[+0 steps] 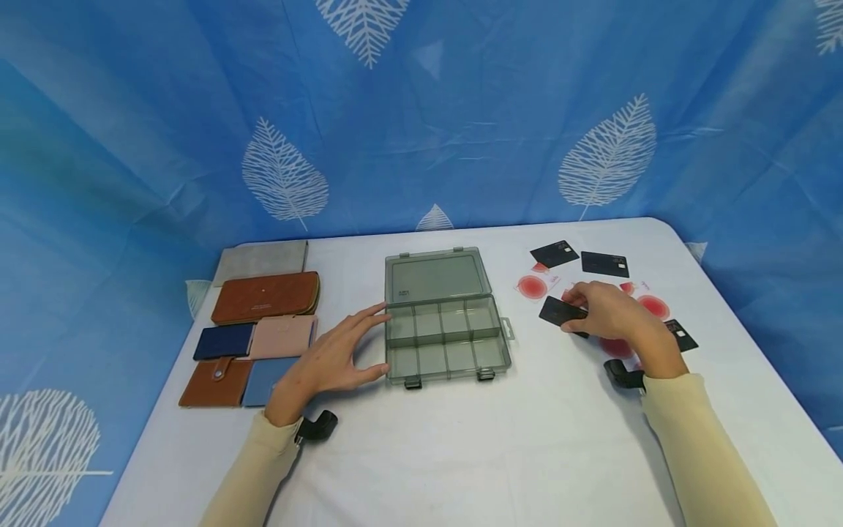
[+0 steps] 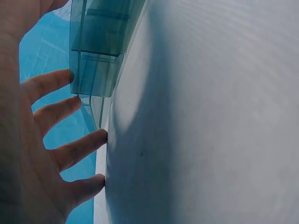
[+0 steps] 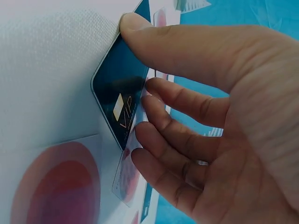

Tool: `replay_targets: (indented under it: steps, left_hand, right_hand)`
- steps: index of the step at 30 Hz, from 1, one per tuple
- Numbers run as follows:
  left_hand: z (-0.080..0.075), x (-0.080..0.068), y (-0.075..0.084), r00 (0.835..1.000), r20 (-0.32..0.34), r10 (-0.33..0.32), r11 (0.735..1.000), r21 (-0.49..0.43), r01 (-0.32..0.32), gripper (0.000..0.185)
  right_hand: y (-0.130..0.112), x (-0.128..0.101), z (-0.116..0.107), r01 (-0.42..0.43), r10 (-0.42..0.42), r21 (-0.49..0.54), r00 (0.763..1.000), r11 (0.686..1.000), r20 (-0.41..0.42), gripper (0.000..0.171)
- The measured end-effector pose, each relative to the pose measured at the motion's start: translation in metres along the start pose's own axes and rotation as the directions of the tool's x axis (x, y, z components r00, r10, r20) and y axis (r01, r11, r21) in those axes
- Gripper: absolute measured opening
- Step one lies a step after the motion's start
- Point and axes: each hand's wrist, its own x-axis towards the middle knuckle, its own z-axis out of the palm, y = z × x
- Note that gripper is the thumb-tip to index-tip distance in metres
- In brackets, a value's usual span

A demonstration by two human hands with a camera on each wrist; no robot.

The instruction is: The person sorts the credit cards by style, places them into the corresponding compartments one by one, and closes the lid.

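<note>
A clear grey-green compartment box (image 1: pixel 444 339) lies with its lid folded back at the middle of the table. My left hand (image 1: pixel 329 357) is at its left side, fingers spread and nearly straight, fingertips at the wall. Over on the right, my right hand (image 1: pixel 609 311) pinches a black card (image 1: pixel 556 310) between thumb and fingers by opposite edges. In the right wrist view this black card (image 3: pixel 117 74), printed "VIP" with a pale chip mark, slants close to the white cloth. Beneath and around that hand lie clear cards with red circles (image 1: pixel 531 287).
More black cards (image 1: pixel 604 264) lie around the right hand. At the left are several wallets: grey (image 1: pixel 260 261), brown zipped (image 1: pixel 266 296), navy (image 1: pixel 224 341), pink (image 1: pixel 283 335), brown with a snap strap (image 1: pixel 214 383) and blue (image 1: pixel 261 380). A blue leaf-print curtain (image 1: pixel 461 146) hangs behind.
</note>
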Motion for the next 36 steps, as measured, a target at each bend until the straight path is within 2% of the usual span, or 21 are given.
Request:
replay_targets:
  steps: [5,8,12,23,31,36]
  left_hand:
    - [0.000,0.000,0.001,1.000,-0.001,0.001,1.000,-0.006,-0.001,0.085]
    - [0.000,0.000,0.001,1.000,0.002,0.002,1.000,-0.011,-0.002,0.085]
    - [0.001,0.001,0.000,1.000,0.007,0.004,1.000,-0.014,-0.004,0.085]
    - [-0.002,0.002,-0.002,1.000,0.005,0.016,1.000,-0.015,-0.016,0.085]
    - [-0.006,0.002,-0.004,1.000,0.018,0.006,1.000,-0.024,-0.005,0.088]
    - [-0.008,0.003,-0.006,0.999,0.038,0.006,0.999,-0.044,-0.004,0.091]
  right_hand:
    - [0.003,-0.001,0.000,0.030,-0.030,0.029,1.000,0.999,-0.005,0.058]
    - [0.006,0.000,0.001,0.063,-0.063,0.017,0.998,0.998,-0.014,0.051]
    - [0.006,-0.001,0.002,0.062,-0.063,-0.007,0.998,0.998,-0.022,0.046]
    - [-0.003,0.001,-0.002,-0.004,0.004,0.018,1.000,1.000,0.021,0.065]
    - [-0.003,0.002,-0.003,0.012,-0.012,0.003,1.000,1.000,-0.016,0.064]
    - [-0.004,-0.003,-0.005,0.003,-0.003,-0.019,1.000,1.000,0.000,0.064]
